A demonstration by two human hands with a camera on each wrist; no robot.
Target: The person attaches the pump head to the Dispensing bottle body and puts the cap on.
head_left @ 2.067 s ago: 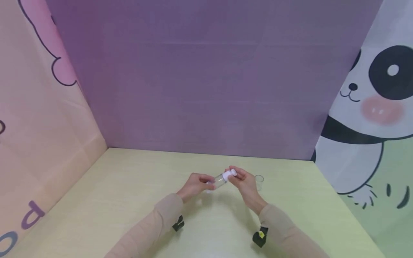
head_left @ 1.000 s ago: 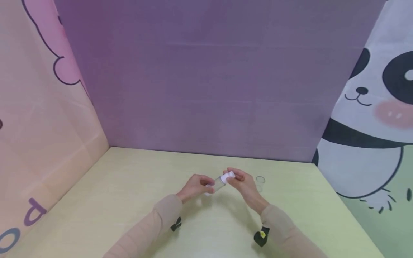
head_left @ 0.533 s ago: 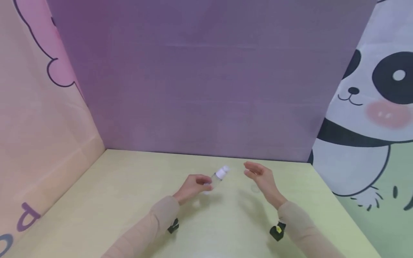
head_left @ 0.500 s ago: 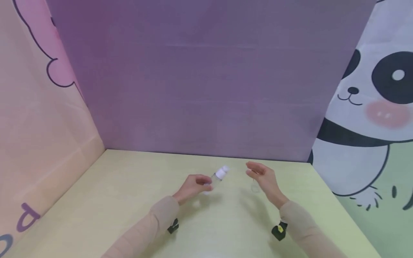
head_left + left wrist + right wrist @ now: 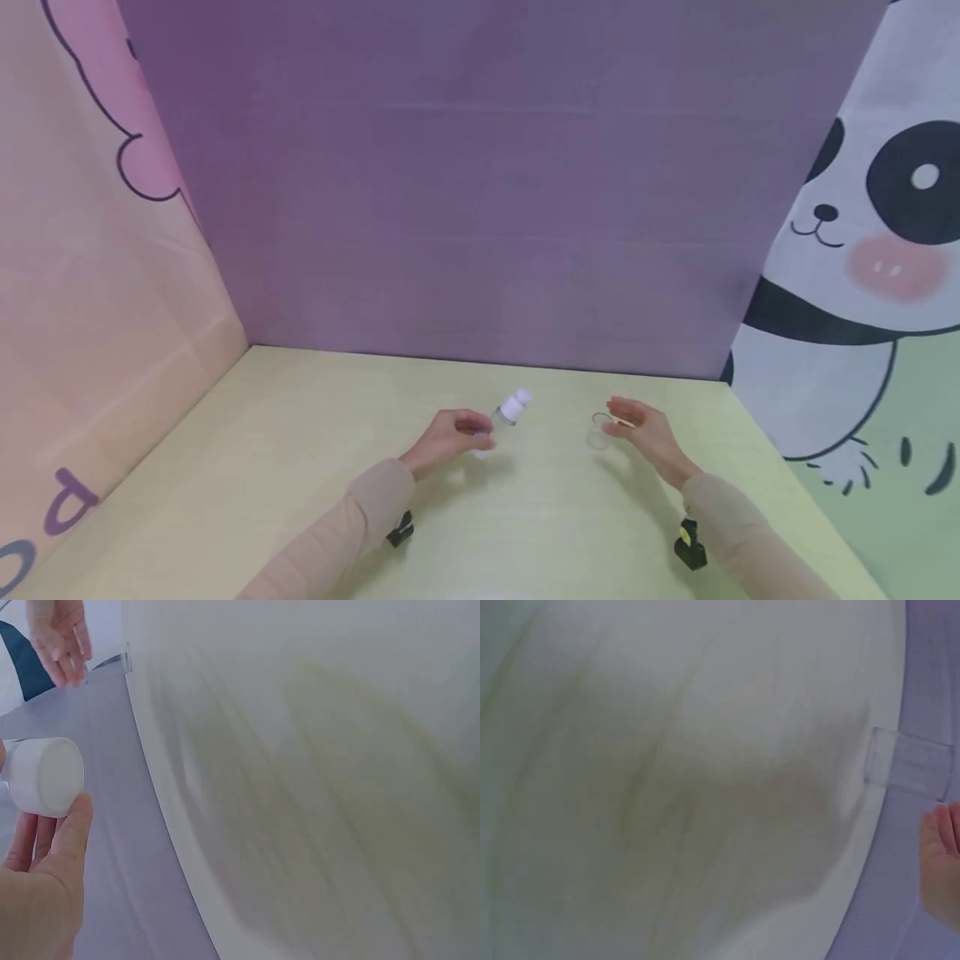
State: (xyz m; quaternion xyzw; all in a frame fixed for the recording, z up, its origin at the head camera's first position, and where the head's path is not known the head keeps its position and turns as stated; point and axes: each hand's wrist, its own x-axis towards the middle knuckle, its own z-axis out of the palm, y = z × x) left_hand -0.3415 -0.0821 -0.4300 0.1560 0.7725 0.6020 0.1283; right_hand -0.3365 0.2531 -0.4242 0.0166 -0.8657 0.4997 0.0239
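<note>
My left hand (image 5: pixel 447 435) grips a small clear pump bottle (image 5: pixel 513 407) by its lower end, between thumb and fingers. The bottle is held above the table, tilted, its white pump head up and to the right. In the left wrist view the white round base of the bottle (image 5: pixel 60 776) faces the camera. My right hand (image 5: pixel 647 432) holds nothing, its fingers loosely extended beside a clear plastic cap (image 5: pixel 597 442). That see-through cylinder stands on the table; in the right wrist view my fingertips are right by the end of the clear cap (image 5: pixel 911 763).
The pale yellow table (image 5: pixel 322 500) ends at a purple backdrop (image 5: pixel 480 208). A pink printed panel (image 5: pixel 112 250) rises on the left and a panda-printed panel (image 5: pixel 840 375) on the right. Black wrist cameras hang under both sleeves.
My right hand has let go of the bottle's white pump head and moved right to the clear cap. The left hand has kept hold of the bottle, nearly in place.
</note>
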